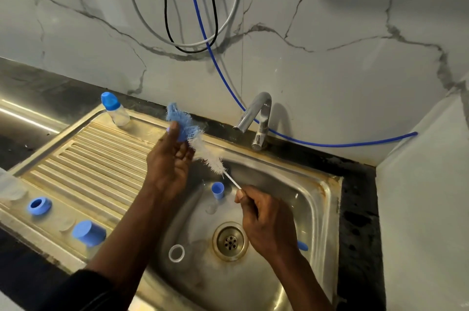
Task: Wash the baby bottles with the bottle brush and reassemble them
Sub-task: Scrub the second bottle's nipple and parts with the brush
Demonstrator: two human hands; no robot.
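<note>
While in right grip (264,219), bottle brush (208,156).

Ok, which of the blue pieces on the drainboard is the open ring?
The blue ring nearest the drainboard's left edge: you see a hole through its middle. The blue cap beside it is closed, no hole showing.

Blue-white bottle brush (206,155) tilts above sink (317,183); capped bottle (115,111) stands on drainboard (101,158).
</note>
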